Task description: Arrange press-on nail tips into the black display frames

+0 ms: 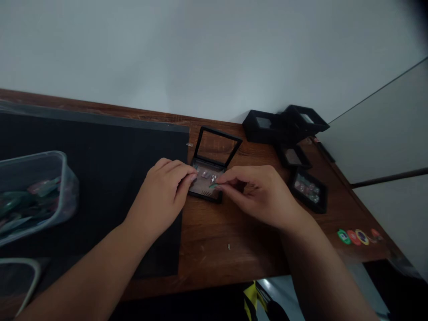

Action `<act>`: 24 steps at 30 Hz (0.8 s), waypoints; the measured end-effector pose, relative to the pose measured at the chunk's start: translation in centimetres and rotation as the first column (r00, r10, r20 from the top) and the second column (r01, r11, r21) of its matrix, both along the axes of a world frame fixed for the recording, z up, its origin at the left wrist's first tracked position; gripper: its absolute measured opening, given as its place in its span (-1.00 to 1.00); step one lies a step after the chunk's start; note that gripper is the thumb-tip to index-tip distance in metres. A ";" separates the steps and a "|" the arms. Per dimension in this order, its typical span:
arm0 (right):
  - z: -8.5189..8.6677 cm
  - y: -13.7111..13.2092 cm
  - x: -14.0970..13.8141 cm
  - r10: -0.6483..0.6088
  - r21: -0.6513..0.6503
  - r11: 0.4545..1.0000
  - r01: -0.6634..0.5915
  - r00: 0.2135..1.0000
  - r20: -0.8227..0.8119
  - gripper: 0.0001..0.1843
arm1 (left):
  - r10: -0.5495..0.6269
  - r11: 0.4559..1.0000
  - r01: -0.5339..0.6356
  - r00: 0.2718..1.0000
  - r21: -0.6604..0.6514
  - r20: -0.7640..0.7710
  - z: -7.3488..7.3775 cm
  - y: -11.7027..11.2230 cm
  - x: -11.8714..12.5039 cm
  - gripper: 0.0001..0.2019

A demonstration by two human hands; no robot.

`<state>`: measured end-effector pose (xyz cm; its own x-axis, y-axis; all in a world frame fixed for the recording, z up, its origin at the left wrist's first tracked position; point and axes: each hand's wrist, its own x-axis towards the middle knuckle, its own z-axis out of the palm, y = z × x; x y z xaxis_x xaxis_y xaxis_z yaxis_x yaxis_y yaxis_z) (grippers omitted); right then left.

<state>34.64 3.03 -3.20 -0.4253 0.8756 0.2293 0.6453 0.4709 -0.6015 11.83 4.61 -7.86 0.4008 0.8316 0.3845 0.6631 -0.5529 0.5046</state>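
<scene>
A small black case (204,194) with a clear-windowed lid (217,145) stands open on the wooden table. Inside it lie several small shiny clear pieces (206,174) on a pale base. My left hand (166,187) is closed at the case's left side, thumb and forefinger on its edge. Between the thumb and forefinger of my right hand (264,191) is a small, thin green piece (214,185), over the right part of the case. The far end of the green piece is too small to make out.
To the left, a clear plastic tub (63,178) of colourful packets sits on a black mat (133,147). Black boxes (264,127) are stacked at the back right, with another windowed case (308,189) nearer. Round coloured tokens (353,236) lie along the table's right side.
</scene>
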 end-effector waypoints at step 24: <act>0.2 0.1 0.0 -0.056 -0.052 0.997 0.064 0.990 0.132 -0.85 | 0.012 0.977 -0.004 0.999 -0.213 0.038 -0.1 0.4 0.0 -0.84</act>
<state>34.67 3.09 -2.97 -0.3945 0.9103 0.1254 0.7458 0.3969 -0.5350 11.82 4.98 -8.00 0.3820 0.8991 0.2137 0.6444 -0.4249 0.6358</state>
